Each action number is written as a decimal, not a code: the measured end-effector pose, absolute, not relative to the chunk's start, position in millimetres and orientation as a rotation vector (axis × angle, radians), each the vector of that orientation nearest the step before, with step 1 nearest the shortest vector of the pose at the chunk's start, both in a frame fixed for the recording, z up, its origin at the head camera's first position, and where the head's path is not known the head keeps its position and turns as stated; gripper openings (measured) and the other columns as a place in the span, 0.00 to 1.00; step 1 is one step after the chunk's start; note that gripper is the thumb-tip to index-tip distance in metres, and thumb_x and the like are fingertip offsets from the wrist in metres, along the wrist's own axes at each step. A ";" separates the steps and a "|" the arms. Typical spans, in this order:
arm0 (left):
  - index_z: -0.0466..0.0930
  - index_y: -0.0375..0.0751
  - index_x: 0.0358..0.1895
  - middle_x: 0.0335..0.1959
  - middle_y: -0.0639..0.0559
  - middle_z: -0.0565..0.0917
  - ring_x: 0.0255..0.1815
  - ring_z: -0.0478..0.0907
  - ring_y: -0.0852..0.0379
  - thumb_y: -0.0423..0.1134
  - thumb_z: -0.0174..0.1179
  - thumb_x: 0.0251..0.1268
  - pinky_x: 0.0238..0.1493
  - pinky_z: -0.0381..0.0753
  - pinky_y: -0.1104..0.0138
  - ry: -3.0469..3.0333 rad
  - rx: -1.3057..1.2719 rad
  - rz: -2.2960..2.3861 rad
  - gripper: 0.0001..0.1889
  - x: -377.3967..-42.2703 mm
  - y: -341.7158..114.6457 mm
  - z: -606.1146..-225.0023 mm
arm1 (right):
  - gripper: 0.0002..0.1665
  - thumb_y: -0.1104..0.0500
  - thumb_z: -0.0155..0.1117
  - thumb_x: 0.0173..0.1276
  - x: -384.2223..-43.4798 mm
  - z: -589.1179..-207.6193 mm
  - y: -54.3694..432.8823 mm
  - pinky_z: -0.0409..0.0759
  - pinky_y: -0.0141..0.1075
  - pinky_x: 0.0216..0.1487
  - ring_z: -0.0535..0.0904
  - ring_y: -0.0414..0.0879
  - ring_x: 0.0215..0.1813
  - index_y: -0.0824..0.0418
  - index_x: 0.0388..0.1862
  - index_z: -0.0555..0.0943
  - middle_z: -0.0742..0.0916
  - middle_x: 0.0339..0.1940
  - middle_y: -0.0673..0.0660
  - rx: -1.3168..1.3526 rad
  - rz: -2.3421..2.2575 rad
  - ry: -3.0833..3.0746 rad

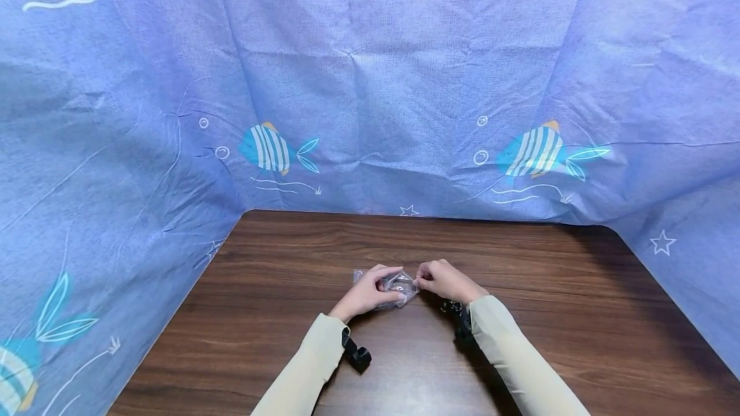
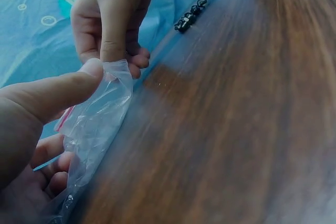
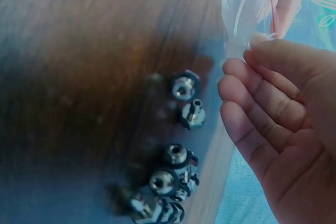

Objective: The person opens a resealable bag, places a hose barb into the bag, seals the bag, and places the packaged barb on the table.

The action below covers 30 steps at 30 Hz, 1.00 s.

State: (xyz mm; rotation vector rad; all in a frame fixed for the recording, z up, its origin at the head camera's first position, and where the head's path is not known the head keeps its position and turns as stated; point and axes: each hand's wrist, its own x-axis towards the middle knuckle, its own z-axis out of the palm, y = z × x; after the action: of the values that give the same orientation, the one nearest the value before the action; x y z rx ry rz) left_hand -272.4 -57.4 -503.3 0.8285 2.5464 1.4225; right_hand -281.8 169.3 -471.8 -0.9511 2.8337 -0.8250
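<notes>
A clear plastic zip bag [image 1: 403, 284] with a red line along its seal is between the two hands, close over the table. My left hand [image 1: 365, 292] grips it from the left, thumb on the near side and fingers around the back. The thumb and forefinger of my right hand [image 1: 448, 280] pinch the bag's edge at the opening, the other fingers loosely bent. Below the right wrist lie several small metal fittings [image 3: 164, 181] with black rings, blurred in part. In the left wrist view the same fittings [image 2: 189, 17] form a small dark cluster.
The brown wood-grain table [image 1: 300, 242] spreads out on all sides of the hands. A blue cloth [image 1: 405, 95] printed with fish hangs behind it and at both sides. Black wrist-worn devices [image 1: 357, 357] sit on both wrists, close over the tabletop.
</notes>
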 end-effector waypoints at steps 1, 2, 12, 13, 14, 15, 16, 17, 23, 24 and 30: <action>0.74 0.41 0.64 0.49 0.47 0.78 0.31 0.67 0.60 0.43 0.69 0.57 0.34 0.68 0.73 2.553 0.829 1.420 0.30 -271.9 -57.5 -503.6 | 0.09 0.60 0.62 0.67 -281.7 -471.3 169.5 0.68 0.27 0.26 0.67 0.32 0.22 0.56 0.26 0.80 0.79 0.21 0.43 -0.955 -0.819 2.830; 0.74 0.41 0.64 0.49 0.47 0.78 0.32 0.67 0.61 0.43 0.69 0.57 0.34 0.68 0.73 2.559 0.831 1.417 0.30 -271.4 -57.7 -504.0 | 0.08 0.60 0.62 0.67 -281.8 -470.7 170.0 0.69 0.27 0.27 0.68 0.32 0.23 0.56 0.27 0.81 0.80 0.21 0.44 -0.963 -0.810 2.826; 0.75 0.42 0.63 0.50 0.48 0.79 0.36 0.70 0.59 0.42 0.70 0.56 0.38 0.70 0.72 2.563 0.842 1.439 0.29 -269.7 -59.1 -505.1 | 0.03 0.62 0.65 0.64 -279.6 -455.4 186.9 0.77 0.32 0.37 0.78 0.36 0.33 0.60 0.33 0.84 0.87 0.30 0.49 -1.029 -0.782 2.806; 0.75 0.42 0.63 0.49 0.48 0.79 0.36 0.70 0.59 0.42 0.70 0.56 0.38 0.70 0.72 2.563 0.840 1.441 0.29 -269.8 -59.2 -505.3 | 0.02 0.62 0.66 0.63 -279.3 -454.2 189.3 0.78 0.33 0.38 0.79 0.37 0.34 0.61 0.33 0.84 0.87 0.31 0.50 -1.039 -0.775 2.810; 0.75 0.42 0.63 0.49 0.48 0.79 0.36 0.70 0.59 0.42 0.70 0.56 0.38 0.70 0.72 2.564 0.836 1.442 0.29 -270.0 -59.4 -505.6 | 0.02 0.63 0.66 0.63 -279.1 -453.2 192.0 0.78 0.33 0.39 0.79 0.38 0.34 0.61 0.33 0.84 0.87 0.31 0.50 -1.045 -0.766 2.813; 0.75 0.42 0.63 0.48 0.48 0.80 0.36 0.70 0.59 0.42 0.70 0.55 0.37 0.70 0.72 2.566 0.832 1.445 0.29 -270.2 -59.5 -505.9 | 0.03 0.63 0.67 0.62 -278.7 -452.3 194.5 0.79 0.34 0.40 0.80 0.38 0.35 0.61 0.33 0.84 0.87 0.31 0.50 -1.045 -0.759 2.814; 0.75 0.41 0.62 0.48 0.48 0.80 0.35 0.69 0.59 0.42 0.70 0.55 0.37 0.70 0.72 2.568 0.828 1.448 0.29 -270.4 -59.7 -506.1 | 0.03 0.62 0.67 0.62 -278.5 -451.5 197.1 0.79 0.34 0.40 0.80 0.38 0.35 0.61 0.33 0.84 0.87 0.31 0.50 -1.052 -0.746 2.817; 0.76 0.41 0.62 0.48 0.48 0.80 0.35 0.69 0.59 0.42 0.70 0.55 0.37 0.70 0.73 2.570 0.825 1.451 0.29 -270.5 -59.9 -506.4 | 0.03 0.63 0.67 0.62 -278.2 -450.6 199.8 0.79 0.35 0.40 0.80 0.38 0.35 0.61 0.33 0.84 0.87 0.31 0.50 -1.050 -0.739 2.814; 0.76 0.42 0.62 0.42 0.48 0.79 0.33 0.68 0.59 0.41 0.71 0.54 0.35 0.69 0.73 2.565 0.816 1.469 0.29 -271.5 -59.9 -507.3 | 0.03 0.63 0.69 0.60 -276.3 -447.5 214.9 0.77 0.29 0.35 0.77 0.33 0.31 0.62 0.31 0.85 0.86 0.29 0.47 -1.024 -0.671 2.787; 0.76 0.42 0.62 0.42 0.47 0.79 0.33 0.68 0.59 0.41 0.71 0.54 0.35 0.69 0.73 2.563 0.814 1.470 0.29 -271.7 -59.7 -507.3 | 0.02 0.62 0.69 0.60 -276.0 -447.0 216.8 0.77 0.29 0.34 0.77 0.32 0.31 0.61 0.30 0.85 0.86 0.28 0.47 -1.019 -0.661 2.781; 0.77 0.43 0.61 0.45 0.48 0.80 0.33 0.69 0.62 0.42 0.72 0.53 0.35 0.70 0.73 2.573 0.814 1.462 0.29 -274.2 -57.8 -506.6 | 0.03 0.63 0.68 0.60 -273.4 -443.3 226.1 0.76 0.27 0.32 0.75 0.30 0.29 0.61 0.28 0.85 0.86 0.27 0.47 -1.029 -0.596 2.754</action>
State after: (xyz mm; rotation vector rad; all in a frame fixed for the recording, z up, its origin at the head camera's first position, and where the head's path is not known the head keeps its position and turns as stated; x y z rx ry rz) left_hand -274.2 -57.8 -506.6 0.8139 2.5733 1.4617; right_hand -273.4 226.1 -443.3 -1.0291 2.7538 -0.5959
